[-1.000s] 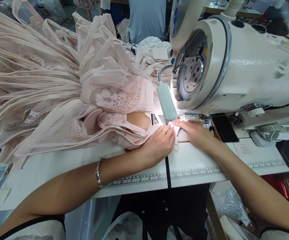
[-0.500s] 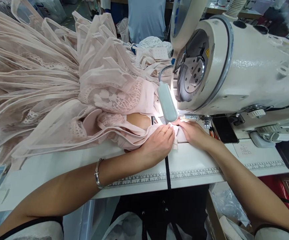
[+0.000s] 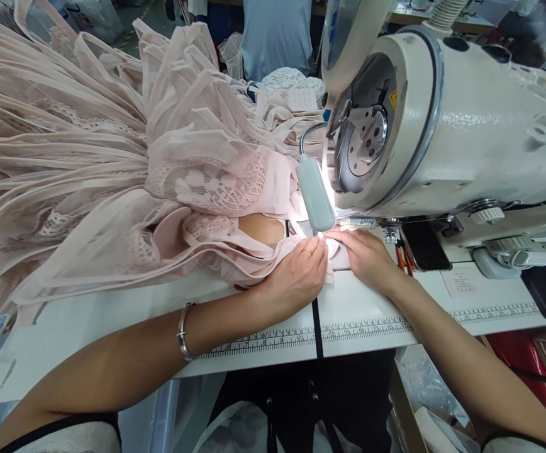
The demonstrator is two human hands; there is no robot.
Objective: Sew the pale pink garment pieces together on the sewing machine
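Note:
A pale pink lace bra (image 3: 258, 251) lies on the white sewing table, its edge running in under the sewing machine (image 3: 471, 126). My left hand (image 3: 299, 270) is closed on the bra's edge, fingertips pinching the fabric just below the lamp. Beside it, my right hand (image 3: 365, 255) has its fingers pressed together on the same pink fabric, close to the machine's needle area. The green clip-shaped lamp (image 3: 316, 195) hides the needle and presser foot. Bright light falls on the fabric at my fingertips.
A large heap of pink bras (image 3: 65, 145) covers the table's left side. At right are a phone (image 3: 425, 242), orange-handled snips (image 3: 402, 257) and a paper label (image 3: 460, 281). A printed ruler (image 3: 367, 328) runs along the front edge. A person in blue (image 3: 277, 38) is beyond.
The fabric and both hands have shifted only slightly. My right wrist has turned and moved a little left, showing more of the orange snips.

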